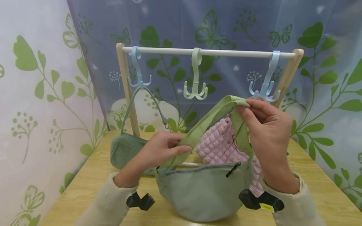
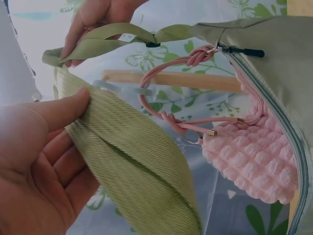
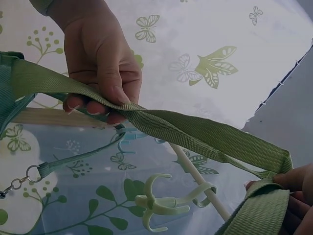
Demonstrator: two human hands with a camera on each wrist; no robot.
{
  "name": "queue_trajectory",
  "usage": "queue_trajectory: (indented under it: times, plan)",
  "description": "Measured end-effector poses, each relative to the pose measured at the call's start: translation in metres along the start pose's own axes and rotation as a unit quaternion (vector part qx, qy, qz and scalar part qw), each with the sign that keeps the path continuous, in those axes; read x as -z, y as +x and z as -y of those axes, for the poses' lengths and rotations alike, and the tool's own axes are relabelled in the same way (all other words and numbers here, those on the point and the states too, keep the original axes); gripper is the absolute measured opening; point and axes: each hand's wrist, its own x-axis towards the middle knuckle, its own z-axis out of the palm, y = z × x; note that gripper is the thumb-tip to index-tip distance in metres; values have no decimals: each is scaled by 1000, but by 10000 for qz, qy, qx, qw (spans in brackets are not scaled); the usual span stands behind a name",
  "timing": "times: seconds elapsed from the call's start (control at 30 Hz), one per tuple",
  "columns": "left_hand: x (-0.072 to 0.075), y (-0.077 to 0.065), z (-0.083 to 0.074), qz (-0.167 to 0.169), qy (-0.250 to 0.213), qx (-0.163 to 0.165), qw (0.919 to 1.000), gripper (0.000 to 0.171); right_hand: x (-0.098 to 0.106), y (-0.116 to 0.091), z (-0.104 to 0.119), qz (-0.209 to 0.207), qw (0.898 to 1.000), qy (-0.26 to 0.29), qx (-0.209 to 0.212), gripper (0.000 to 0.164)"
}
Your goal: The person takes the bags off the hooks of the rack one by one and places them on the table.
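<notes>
A grey-green waist bag [image 1: 206,193] with a zipped top is held up by its light green webbing strap [image 1: 206,119]. My right hand [image 1: 268,128] pinches the strap at its highest bend, close to the right blue hook. Lower down on the left side, my left hand [image 1: 162,147] holds the same strap between thumb and fingers. In the left wrist view, the left thumb [image 2: 73,105] lies flat on the wide webbing. Behind the waist bag is a pink quilted bag [image 1: 216,142], partly hidden; its pink cord handle [image 2: 146,93] loops round a blue hook.
A wooden-ended rack with a white bar [image 1: 169,51] spans the table [image 1: 70,201]. It carries a left blue hook [image 1: 139,78], a middle green hook [image 1: 195,81] and a right blue hook [image 1: 267,84]. A green corduroy bag [image 1: 124,152] hangs by its strap from the left hook.
</notes>
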Motion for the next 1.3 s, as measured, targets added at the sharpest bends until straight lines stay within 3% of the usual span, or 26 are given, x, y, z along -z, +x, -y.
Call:
queue_trajectory:
  times: [0.07,0.13,0.47,0.8,1.13,1.3]
  plan:
    - [0,-1,0,-129,51,-61,9999,44,0,0,0,-13,10000,-72,-11,15]
    - [0,-1,0,-201,28,-80,9998,46,1,-1,1,-24,9998,-170,-57,15]
    - [11,-13,-5,-514,166,123,9985,40,3,-3,3,173,9994,-146,-250,14]
    - [22,-28,-13,-756,194,238,9967,30,11,-18,3,436,9914,-820,-925,16]
    - [33,-41,-18,-956,37,539,9940,10,18,-29,-4,753,9931,-124,-895,16]
    - [38,-43,-16,-986,10,599,9933,12,21,-33,-9,1014,9900,-626,-751,16]
